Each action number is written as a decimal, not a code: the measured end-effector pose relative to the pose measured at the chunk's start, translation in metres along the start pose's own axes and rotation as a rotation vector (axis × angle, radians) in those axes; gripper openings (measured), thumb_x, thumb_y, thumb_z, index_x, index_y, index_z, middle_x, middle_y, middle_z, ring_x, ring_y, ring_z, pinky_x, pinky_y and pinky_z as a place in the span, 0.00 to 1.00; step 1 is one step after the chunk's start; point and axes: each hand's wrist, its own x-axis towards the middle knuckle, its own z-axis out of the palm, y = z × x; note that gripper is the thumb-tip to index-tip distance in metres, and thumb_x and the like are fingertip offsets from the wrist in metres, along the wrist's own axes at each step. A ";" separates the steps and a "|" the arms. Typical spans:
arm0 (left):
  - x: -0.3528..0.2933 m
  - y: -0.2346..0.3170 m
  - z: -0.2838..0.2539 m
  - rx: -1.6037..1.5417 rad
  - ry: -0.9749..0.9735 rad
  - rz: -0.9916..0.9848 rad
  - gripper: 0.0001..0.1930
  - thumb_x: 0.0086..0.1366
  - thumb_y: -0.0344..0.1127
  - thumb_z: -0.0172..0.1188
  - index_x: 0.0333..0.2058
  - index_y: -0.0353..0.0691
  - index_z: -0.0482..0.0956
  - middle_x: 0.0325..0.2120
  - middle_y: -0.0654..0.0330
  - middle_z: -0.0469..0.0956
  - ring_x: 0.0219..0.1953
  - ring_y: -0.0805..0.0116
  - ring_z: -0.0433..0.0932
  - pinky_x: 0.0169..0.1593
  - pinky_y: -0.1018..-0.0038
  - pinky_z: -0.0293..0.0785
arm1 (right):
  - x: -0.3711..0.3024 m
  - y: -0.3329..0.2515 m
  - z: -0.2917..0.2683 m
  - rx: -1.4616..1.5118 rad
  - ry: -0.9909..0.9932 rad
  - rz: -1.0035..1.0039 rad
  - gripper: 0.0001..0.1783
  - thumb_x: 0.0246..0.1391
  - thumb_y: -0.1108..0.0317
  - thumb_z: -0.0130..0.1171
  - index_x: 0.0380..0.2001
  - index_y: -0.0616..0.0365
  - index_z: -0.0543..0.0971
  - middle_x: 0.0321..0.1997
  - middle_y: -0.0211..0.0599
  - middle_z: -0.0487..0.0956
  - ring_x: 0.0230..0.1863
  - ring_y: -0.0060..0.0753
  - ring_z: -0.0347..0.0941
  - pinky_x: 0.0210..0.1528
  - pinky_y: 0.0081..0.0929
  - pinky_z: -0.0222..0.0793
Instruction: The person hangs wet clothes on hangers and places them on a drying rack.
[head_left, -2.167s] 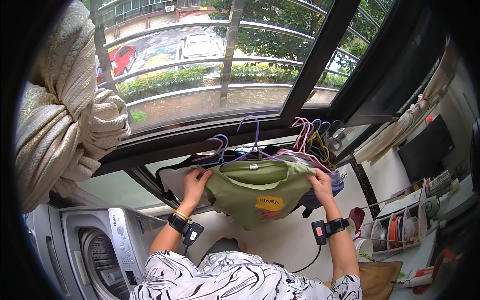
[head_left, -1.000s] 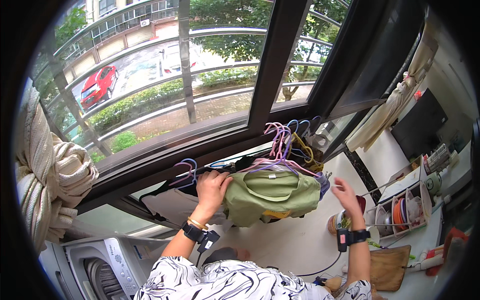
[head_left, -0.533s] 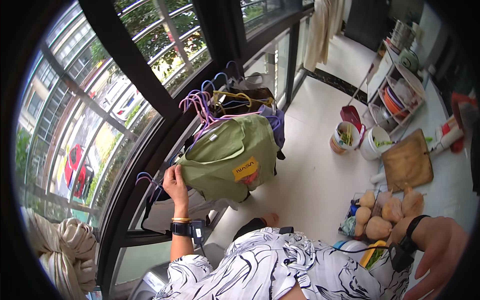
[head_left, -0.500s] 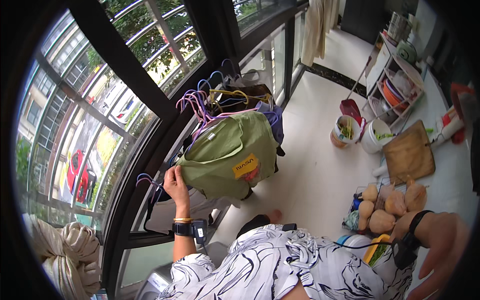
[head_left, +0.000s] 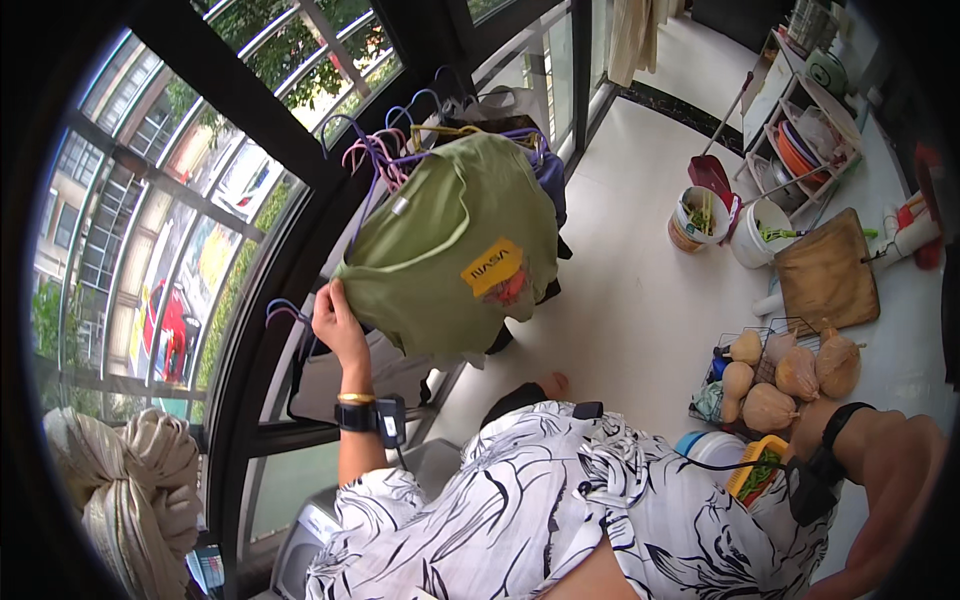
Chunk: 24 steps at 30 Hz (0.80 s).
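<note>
A green T-shirt [head_left: 420, 240] with a yellow patch on its front hangs on a purple hanger [head_left: 372, 165] among the other clothes by the window. My left hand [head_left: 340, 322] pinches the near shoulder edge of the shirt between thumb and fingers. At the far right of the view is my right hand [head_left: 900, 470], bent downward beside the counter. Its fingers are unclear at the dark rim, and nothing can be made out in them. Black straps with small devices sit on both wrists.
Pink and blue hangers [head_left: 395, 120] crowd the window frame. Another hanger [head_left: 288, 310] hooks nearer me. To the right are a wire basket of squashes [head_left: 770, 405], a wooden board [head_left: 825, 270], two buckets [head_left: 698, 218] and a shelf rack [head_left: 800, 140]. A knotted curtain [head_left: 135, 490] hangs lower left.
My left hand has moved slightly up and left, pulling the shirt's shoulder with it. The purple hanger's hook now stands apart from the pink ones. My right hand has turned farther toward the rim.
</note>
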 end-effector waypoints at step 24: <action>0.018 -0.061 0.003 0.280 -0.075 -0.120 0.16 0.61 0.42 0.52 0.25 0.32 0.74 0.15 0.56 0.73 0.19 0.74 0.68 0.25 0.76 0.64 | -0.016 0.021 -0.015 0.060 0.019 -0.004 0.18 0.49 0.60 0.53 0.45 0.48 0.71 0.20 0.40 0.75 0.18 0.35 0.67 0.35 0.41 0.66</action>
